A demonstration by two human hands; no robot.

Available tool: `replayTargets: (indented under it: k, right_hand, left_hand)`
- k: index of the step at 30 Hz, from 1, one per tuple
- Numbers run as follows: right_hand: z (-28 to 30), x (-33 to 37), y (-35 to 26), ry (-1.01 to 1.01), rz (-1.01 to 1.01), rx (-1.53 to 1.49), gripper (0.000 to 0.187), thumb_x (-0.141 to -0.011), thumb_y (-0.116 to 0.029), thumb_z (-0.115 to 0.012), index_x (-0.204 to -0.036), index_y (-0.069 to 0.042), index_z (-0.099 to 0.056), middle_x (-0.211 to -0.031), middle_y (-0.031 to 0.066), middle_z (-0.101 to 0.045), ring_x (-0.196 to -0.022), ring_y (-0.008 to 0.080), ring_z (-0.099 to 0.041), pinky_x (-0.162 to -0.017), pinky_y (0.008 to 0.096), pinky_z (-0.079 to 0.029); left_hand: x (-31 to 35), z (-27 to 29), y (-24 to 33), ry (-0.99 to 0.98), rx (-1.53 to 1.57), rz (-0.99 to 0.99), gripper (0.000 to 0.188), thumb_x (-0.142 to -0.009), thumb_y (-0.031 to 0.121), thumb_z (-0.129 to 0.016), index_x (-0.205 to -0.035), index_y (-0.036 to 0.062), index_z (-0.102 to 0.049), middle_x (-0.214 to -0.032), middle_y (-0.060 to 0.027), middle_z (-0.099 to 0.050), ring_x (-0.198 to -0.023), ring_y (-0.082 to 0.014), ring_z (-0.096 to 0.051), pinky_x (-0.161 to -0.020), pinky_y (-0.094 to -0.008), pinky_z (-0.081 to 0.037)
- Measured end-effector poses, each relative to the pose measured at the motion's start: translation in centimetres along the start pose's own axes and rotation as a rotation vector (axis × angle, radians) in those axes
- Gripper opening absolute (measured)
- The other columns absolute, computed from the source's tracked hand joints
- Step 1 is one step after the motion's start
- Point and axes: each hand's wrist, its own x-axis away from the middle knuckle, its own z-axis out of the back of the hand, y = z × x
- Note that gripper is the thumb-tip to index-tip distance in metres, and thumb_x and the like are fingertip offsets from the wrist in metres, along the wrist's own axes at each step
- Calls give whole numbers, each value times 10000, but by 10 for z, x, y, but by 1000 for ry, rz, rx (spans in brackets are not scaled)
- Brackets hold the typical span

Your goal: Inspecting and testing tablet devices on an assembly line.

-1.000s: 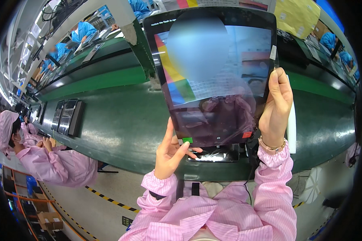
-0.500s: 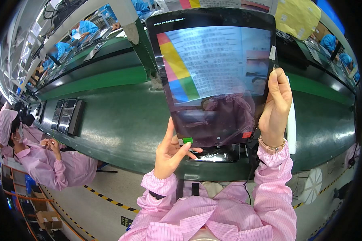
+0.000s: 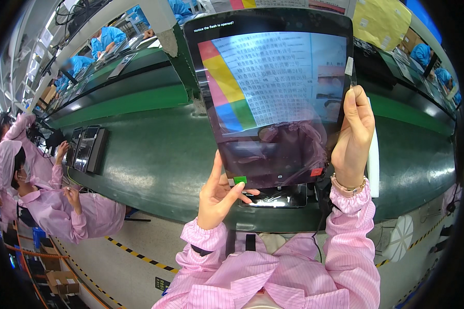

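A black tablet (image 3: 273, 154) is held up in front of me, above the green bench, slightly tilted. Its lit screen carries a camera picture of a printed sheet with colour blocks, plus a green and a red button near the bottom. My right hand (image 3: 353, 136) grips the tablet's right edge, thumb on the front. At the lower left corner, my left hand (image 3: 219, 198) holds the tablet, its thumb by the green button and other fingers partly behind. Below the tablet, another dark flat device (image 3: 281, 198) lies on the bench edge, partly covered by the tablet and my fingers.
The green bench (image 3: 149, 149) curves across, with dark tablets (image 3: 90, 147) standing at its left. A co-worker in pink (image 3: 72, 211) sits at the left. Behind the tablet are a pillar (image 3: 178, 56) and a yellow sheet (image 3: 381, 23). A white round stool (image 3: 399, 238) stands right.
The sheet's picture on the tablet screen has turned from blurred to sharp. My hands have hardly moved. At the left, the co-worker's hand has reached up toward the standing tablets.
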Motion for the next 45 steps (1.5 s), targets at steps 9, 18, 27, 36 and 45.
replayTargets:
  k: [9,18,27,36,45]
  right_hand:
    - [-1,0,0,4,9,10,114,-932,-145,-477,-865,-54,-493,-850,-4,-553,-787,47,-531,-731,205,-442]
    - [-1,-1,1,15,20,68,165,-933,-161,-481,-795,-70,-470,-811,-25,-509,-749,34,-474,-713,176,-375]
    - [1,-2,2,23,13,52,160,-931,-157,-484,-797,-70,-470,-817,-24,-509,-757,35,-473,-720,179,-374]
    - [2,-2,2,10,-9,1,141,-931,-151,-480,-819,-65,-481,-828,-12,-529,-771,40,-495,-729,185,-395]
    - [-1,4,1,15,-32,8,137,-924,-153,-492,-825,-59,-477,-845,-6,-530,-777,52,-491,-741,198,-387]
  left_hand:
    - [1,-1,2,11,-9,1,734,-855,-78,-442,-1426,125,-28,-1173,-237,-516,-850,-304,-639,-617,-305,-548]
    - [1,-1,3,27,-9,9,728,-855,-77,-446,-1425,115,-37,-1155,-234,-530,-838,-304,-642,-617,-308,-547]
    - [1,-2,2,36,-14,-9,724,-854,-77,-452,-1425,109,-47,-1148,-233,-535,-831,-305,-643,-618,-310,-546]
    - [1,-3,2,48,-10,-7,718,-851,-83,-449,-1423,102,-57,-1124,-230,-548,-819,-312,-645,-613,-318,-550]
    - [2,1,-1,173,-151,-140,517,-945,149,-404,-1383,-15,-183,-1114,-151,-564,-981,-213,-570,-854,-298,-422]
